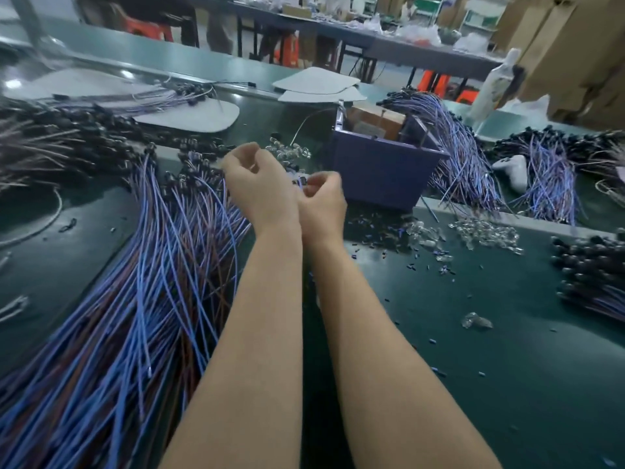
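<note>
Both my forearms reach forward over a dark green bench [473, 384]. My left hand [257, 184] has its fingers curled above the black-capped ends of a big spread of blue and red wires [142, 299]; what it pinches is too blurred to tell. My right hand [323, 201] sits right beside it, fingers curled round a small dark piece [302, 182] at its fingertips. Both hands hover close together in front of a purple box [382, 174].
More wire bundles lie at the left [50, 140], behind the box [453, 143] and at the right [548, 177]. Clear plastic bits [483, 231] and tiny black pieces [372, 228] litter the bench. White flat pads [318, 84] lie at the back. A white controller-shaped object [512, 170] rests right.
</note>
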Demonstrator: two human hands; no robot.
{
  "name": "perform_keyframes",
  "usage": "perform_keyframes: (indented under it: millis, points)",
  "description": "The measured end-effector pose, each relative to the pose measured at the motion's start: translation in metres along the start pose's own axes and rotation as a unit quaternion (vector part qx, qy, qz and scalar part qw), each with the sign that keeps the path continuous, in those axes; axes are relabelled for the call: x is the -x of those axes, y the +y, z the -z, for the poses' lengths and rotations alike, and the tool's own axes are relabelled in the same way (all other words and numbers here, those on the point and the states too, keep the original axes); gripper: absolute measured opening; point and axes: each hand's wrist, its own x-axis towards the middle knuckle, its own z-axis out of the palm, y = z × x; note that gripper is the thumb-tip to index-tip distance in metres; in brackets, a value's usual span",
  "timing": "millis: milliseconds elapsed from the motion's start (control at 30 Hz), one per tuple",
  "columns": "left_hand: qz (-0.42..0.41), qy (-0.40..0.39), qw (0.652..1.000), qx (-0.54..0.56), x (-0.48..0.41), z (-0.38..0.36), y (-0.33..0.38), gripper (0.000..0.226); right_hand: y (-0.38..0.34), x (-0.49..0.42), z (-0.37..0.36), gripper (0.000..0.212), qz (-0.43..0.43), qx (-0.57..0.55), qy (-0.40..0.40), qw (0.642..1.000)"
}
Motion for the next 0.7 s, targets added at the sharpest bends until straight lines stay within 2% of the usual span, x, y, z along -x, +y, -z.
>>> perform_keyframes:
  millis: [100,200,267,333,400,467,533,600,700]
  points:
    - [-0.069,-0.139,0.973,-0.170,0.008,-0.008,0.002,0.012,-0.014,0.000,0.033,0.042,0.002,-0.118,-0.017,0.993]
    - [-0.088,-0.312,0.905,-0.275,0.025,-0.023,0.006,0.032,-0.021,0.001,0.078,0.026,0.001,-0.212,-0.048,0.976]
    - [-0.095,-0.383,0.869,-0.299,0.042,-0.034,0.008,0.040,-0.018,0.006,0.109,0.016,-0.012,-0.298,-0.044,0.953]
    - [-0.056,-0.443,0.848,-0.285,0.057,-0.045,0.006,0.043,-0.011,0.009,0.138,0.010,-0.013,-0.344,0.016,0.939]
    - [-0.019,-0.504,0.814,-0.286,0.071,-0.053,-0.001,0.040,0.000,0.010,0.163,0.013,0.000,-0.387,0.122,0.914]
    - [-0.041,-0.553,0.771,-0.313,0.081,-0.057,-0.011,0.032,0.012,0.009,0.180,0.016,0.013,-0.431,0.222,0.875]
    - [-0.079,-0.566,0.754,-0.325,0.091,-0.061,-0.024,0.026,0.026,0.007,0.188,0.015,0.008,-0.437,0.264,0.860]
    - [-0.107,-0.547,0.763,-0.327,0.098,-0.065,-0.037,0.024,0.041,0.007,0.186,0.015,-0.018,-0.380,0.234,0.895]
    - [-0.158,-0.493,0.783,-0.346,0.103,-0.070,-0.050,0.022,0.058,0.008,0.176,0.018,-0.021,-0.220,0.121,0.968]
